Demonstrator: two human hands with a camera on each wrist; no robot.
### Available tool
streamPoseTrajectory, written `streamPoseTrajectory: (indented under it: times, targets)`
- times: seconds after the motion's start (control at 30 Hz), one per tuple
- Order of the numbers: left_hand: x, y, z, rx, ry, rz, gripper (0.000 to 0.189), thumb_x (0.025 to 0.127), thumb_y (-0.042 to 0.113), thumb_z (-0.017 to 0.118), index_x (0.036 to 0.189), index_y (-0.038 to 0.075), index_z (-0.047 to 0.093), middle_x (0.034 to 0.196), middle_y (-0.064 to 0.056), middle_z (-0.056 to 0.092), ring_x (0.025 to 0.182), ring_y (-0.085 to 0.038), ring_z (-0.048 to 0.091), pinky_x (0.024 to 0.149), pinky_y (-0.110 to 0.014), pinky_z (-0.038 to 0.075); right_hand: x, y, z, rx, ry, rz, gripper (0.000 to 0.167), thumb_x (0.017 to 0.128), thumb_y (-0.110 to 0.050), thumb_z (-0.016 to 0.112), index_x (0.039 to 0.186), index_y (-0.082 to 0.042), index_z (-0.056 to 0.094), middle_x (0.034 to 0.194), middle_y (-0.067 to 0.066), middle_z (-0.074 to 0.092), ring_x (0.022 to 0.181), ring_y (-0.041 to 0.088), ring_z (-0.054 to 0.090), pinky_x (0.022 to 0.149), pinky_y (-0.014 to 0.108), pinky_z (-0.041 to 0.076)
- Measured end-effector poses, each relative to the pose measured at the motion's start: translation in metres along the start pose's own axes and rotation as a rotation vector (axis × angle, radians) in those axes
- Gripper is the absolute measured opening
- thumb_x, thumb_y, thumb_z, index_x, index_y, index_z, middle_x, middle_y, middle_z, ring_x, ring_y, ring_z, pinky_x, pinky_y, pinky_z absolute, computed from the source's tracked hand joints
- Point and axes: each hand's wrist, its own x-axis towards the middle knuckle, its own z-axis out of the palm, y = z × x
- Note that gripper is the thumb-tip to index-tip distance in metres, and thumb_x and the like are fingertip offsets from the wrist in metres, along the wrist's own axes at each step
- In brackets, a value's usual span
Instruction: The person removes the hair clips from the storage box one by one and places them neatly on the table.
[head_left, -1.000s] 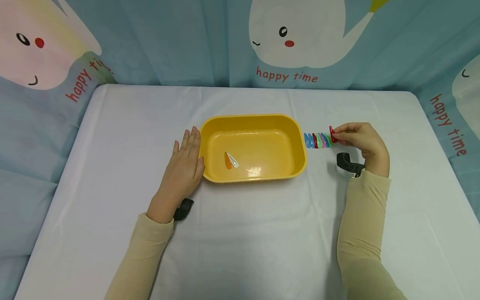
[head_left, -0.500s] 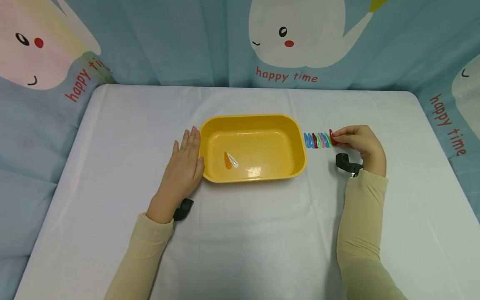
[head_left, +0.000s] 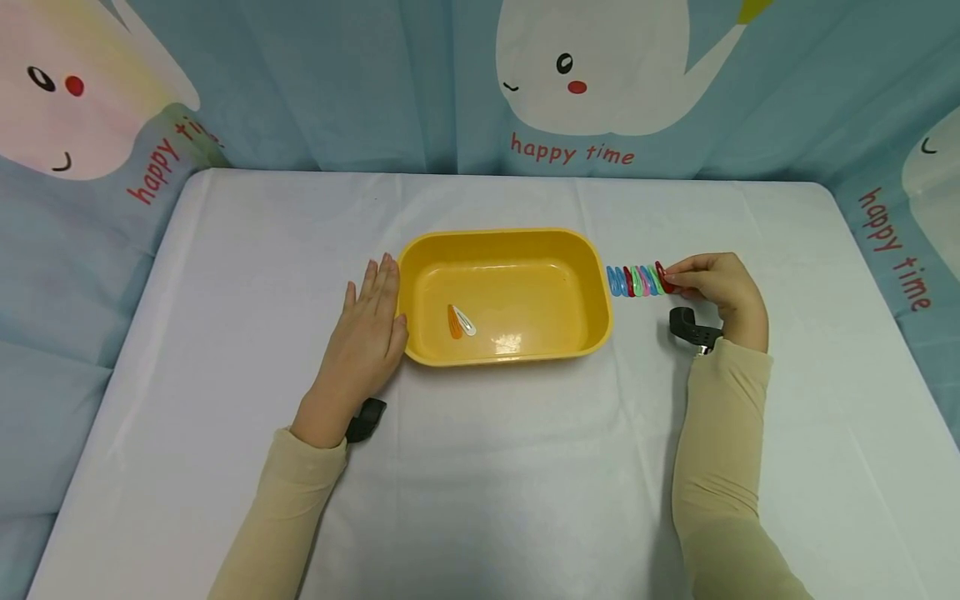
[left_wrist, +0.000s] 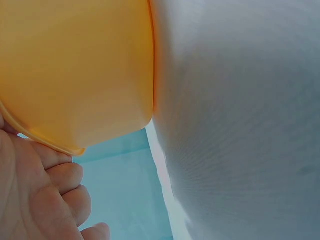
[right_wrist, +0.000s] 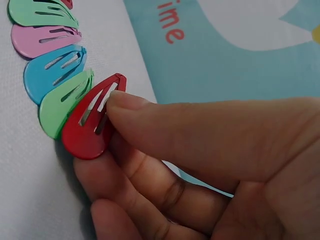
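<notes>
My right hand pinches a red snap hair clip between thumb and fingers, at the right end of a row of clips. In the right wrist view the red clip overlaps the edge of a light green hair clip; beyond it lie a blue clip, a pink clip and another green one. My left hand lies with straight fingers along the left wall of a yellow basin, touching its rim. Inside the basin are an orange clip and a white clip, tips together.
The row's left end, with blue clips, sits right beside the basin's right wall. A white cloth covers the table. A blue curtain with whale prints hangs behind the far edge.
My right hand has lowered the red clip and shifted slightly left, bringing it against the row's right end. The left hand and the basin stay in place.
</notes>
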Motion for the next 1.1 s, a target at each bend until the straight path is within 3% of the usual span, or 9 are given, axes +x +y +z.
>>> streamPoseTrajectory:
  times: [0.17,1.1]
  targets:
    - [-0.0001,0.0004,-0.0005,-0.004,0.002,0.002,0.058,0.099,0.02,0.031,0.148,-0.005,0.013,0.155,-0.017,0.011,0.143,-0.03,0.007,0.112,-0.053,0.008,0.0006,0.0,0.0012,-0.033,0.019,0.003,0.015,0.086,-0.015,0.068,0.074,-0.023,0.073,0.07,-0.014,0.062,0.066,0.005,0.054,0.061,0.017,0.048]
    - [-0.0005,-0.0003,0.0016,-0.002,0.0,-0.005,0.058,0.099,0.019,0.033,0.148,-0.005,0.013,0.155,-0.016,0.011,0.143,-0.029,0.006,0.112,-0.052,0.008,0.0007,-0.0019,0.0062,-0.082,0.076,0.019,0.011,0.087,-0.014,0.067,0.086,-0.004,0.073,0.066,-0.01,0.061,0.062,0.008,0.052,0.059,0.022,0.045]
